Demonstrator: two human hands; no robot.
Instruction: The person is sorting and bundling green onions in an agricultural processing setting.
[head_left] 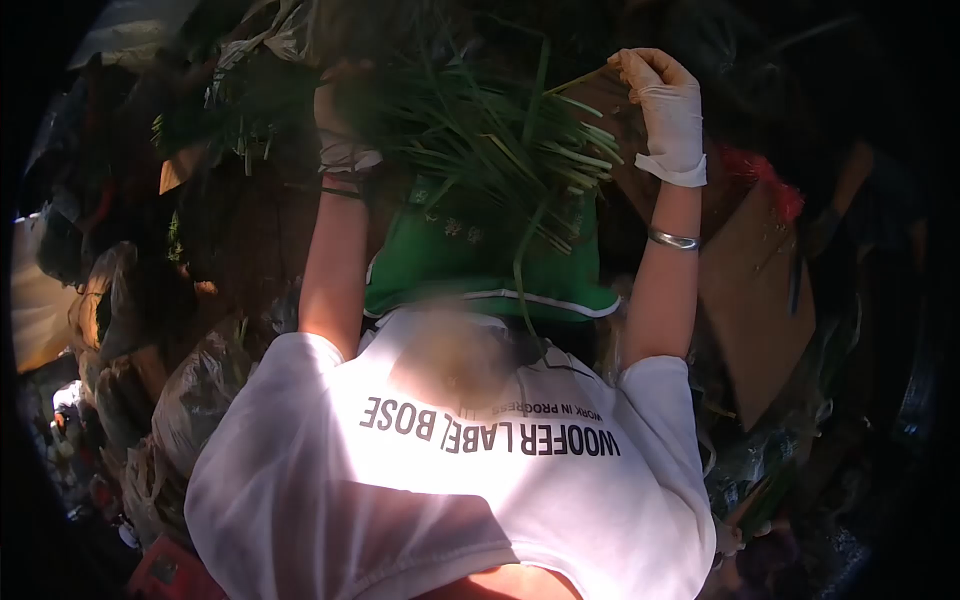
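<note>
A bunch of long green leafy stalks with pale cut ends, like green onions or garlic greens point(500, 150), spreads over the green apron point(480, 265) on my lap. My left hand point(343, 115), gloved and with dark bands round its wrist, is at the leafy side of the bunch and seems closed around it; its fingers are dim and partly covered by leaves. On the other side, my right hand point(662, 95) in a pale thin glove is raised beyond the pale ends. Its fingertips pinch a thin yellowish leaf strip point(580, 80) that runs back toward the bunch.
To the right leans a brown cardboard sheet point(755, 310), with red netting point(765, 180) at its upper edge. Clear plastic bags point(205, 390) crowd the left side. More greens point(250, 135) lie in shade at upper left. A red object point(168, 572) is at bottom left.
</note>
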